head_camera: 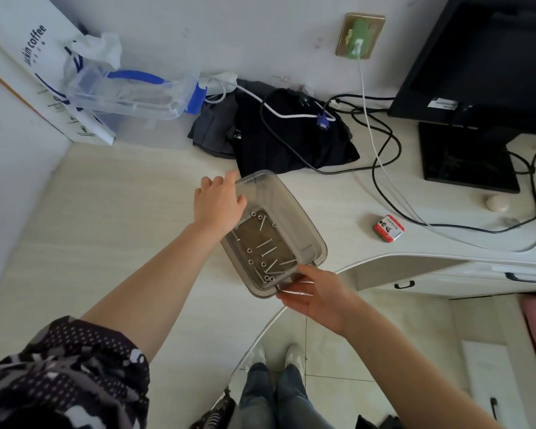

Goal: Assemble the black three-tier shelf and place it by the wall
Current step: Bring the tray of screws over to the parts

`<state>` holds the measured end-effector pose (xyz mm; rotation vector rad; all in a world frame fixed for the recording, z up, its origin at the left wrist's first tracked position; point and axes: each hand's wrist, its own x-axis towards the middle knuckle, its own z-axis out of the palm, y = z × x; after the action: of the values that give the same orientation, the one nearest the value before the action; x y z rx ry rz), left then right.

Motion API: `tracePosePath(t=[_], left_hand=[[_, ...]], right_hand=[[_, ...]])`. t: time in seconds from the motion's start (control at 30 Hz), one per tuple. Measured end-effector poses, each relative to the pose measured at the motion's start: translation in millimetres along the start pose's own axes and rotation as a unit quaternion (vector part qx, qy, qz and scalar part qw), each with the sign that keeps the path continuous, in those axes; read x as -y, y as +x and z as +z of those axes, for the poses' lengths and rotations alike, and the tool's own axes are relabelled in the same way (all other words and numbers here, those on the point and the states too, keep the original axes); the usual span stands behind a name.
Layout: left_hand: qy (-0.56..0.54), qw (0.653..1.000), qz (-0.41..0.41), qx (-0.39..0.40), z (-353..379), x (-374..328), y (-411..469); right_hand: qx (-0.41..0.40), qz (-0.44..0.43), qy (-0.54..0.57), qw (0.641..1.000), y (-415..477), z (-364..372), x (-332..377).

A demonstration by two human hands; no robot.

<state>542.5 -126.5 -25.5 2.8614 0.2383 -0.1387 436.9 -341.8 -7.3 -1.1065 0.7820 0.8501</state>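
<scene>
one tray [291, 212] at the tabletop [121, 196] front, loose screws [266, 247] inside, too small to count. left hand [218, 205] grips its far rim, fingertips hidden; right hand [317, 294] fingers pinch its near end.

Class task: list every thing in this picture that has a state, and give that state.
grey tray: lidless, held at both ends.
screws: loose, lying inside the tray.
left hand: grips the tray's far rim.
right hand: holds the tray's near end.
monitor: screen dark.
white charger: plugged into the wall socket.
black clothes: crumpled.
</scene>
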Motion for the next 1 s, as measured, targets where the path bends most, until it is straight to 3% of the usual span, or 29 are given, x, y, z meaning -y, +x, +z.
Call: tracePosePath(t=[0.2, 0.47, 0.7, 1.0], left_hand=[[-0.114, 0.990, -0.080, 0.028, 13.6, 7.4, -28.6], [-0.265, 0.953, -0.143, -0.026, 32.4, -10.1, -95.4], [-0.335, 0.931, -0.143, -0.027, 38.8, -43.0, -158.4], [-0.370, 0.926, -0.066, 0.032, 62.7, -52.3, -244.6]], right_hand=[[-0.062, -0.063, -0.092, 0.992, -9.1, -24.2, -6.2], [-0.175, -0.226, -0.202, 0.937, -18.6, -68.0, -15.1], [-0.262, -0.299, -0.280, 0.874, -51.7, -107.6, -37.1], [-0.402, -0.293, -0.254, 0.829, -94.4, -144.9, -137.0]])
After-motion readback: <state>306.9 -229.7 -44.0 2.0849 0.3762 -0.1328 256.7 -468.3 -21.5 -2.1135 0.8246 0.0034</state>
